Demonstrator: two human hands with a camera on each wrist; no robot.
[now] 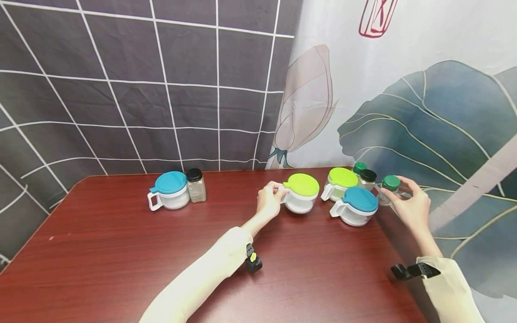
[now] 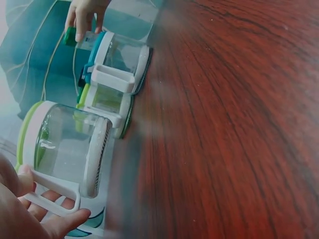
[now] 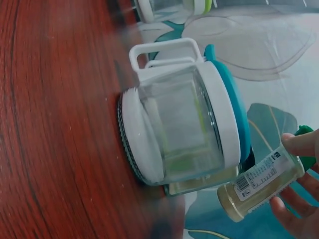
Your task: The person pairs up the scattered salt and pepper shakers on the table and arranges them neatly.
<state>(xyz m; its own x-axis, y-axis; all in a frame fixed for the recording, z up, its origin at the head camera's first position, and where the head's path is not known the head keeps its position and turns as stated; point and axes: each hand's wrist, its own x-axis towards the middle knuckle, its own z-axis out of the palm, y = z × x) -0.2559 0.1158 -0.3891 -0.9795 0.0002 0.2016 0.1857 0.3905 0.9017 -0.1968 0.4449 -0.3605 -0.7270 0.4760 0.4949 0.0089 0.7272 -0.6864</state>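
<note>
My left hand [image 1: 269,200] pinches the white handle of a clear seasoning jar [image 2: 67,144] with a lime-green lid. Whether that jar's base touches the table cannot be told. On the right, my right hand [image 1: 412,204] grips a green-capped spice bottle [image 3: 261,181] near its cap; it has a barcode label and pale contents. The bottle is held off the tabletop, beside a blue-lidded jar [image 1: 357,208]. Behind this jar stand another lime-lidded jar [image 1: 339,181], a black-capped bottle [image 1: 367,178] and a second green-capped bottle [image 1: 359,168], partly hidden.
A further blue-lidded jar [image 1: 171,190] and a black-capped spice bottle [image 1: 196,186] stand side by side at the back left of the reddish wooden table [image 1: 121,251]. Dark grid-patterned cloth [image 1: 133,103] and a leaf-printed curtain [image 1: 424,116] hang behind the table.
</note>
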